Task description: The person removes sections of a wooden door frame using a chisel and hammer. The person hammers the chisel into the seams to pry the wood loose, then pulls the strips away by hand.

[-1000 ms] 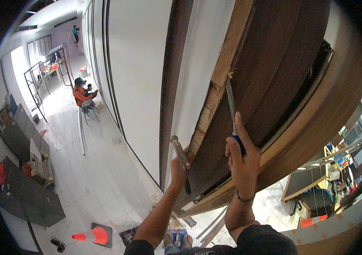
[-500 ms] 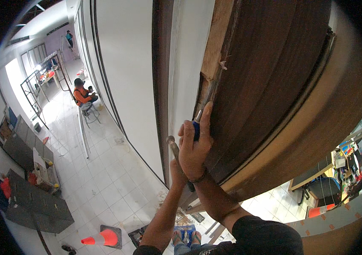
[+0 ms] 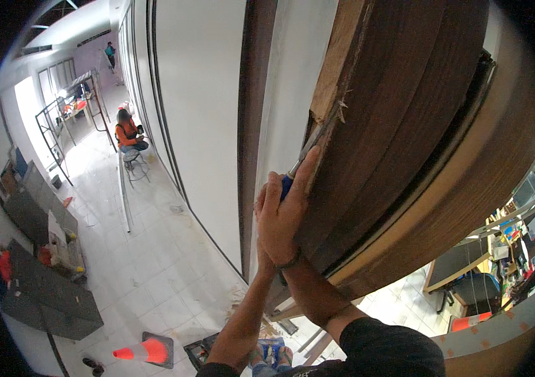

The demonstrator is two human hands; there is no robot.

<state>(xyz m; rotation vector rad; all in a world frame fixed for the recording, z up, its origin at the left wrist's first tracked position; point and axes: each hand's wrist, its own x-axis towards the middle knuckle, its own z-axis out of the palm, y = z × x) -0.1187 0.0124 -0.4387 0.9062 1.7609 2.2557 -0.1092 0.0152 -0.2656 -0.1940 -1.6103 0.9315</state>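
My right hand is closed round the blue handle of a chisel, forefinger stretched along the tool. The blade lies slanting upward along the edge of a dark brown wooden door or panel. Its tip meets curled wood splinters, beside a cut recess in the bare pale wood strip. My left hand is behind the right wrist, its fingers mostly hidden. It is closed on a hammer, of which only the dark handle end shows below the right wrist.
A white wall panel stands left of the wood. On the tiled floor are an orange cone, an open toolbox and grey cabinets. A person in orange sits farther off by a stool. A cluttered desk is at right.
The hammer, with its head in plain view before, is now almost wholly hidden behind my right hand and wrist. The chisel leans more to the right, and the splinters at its tip have grown.
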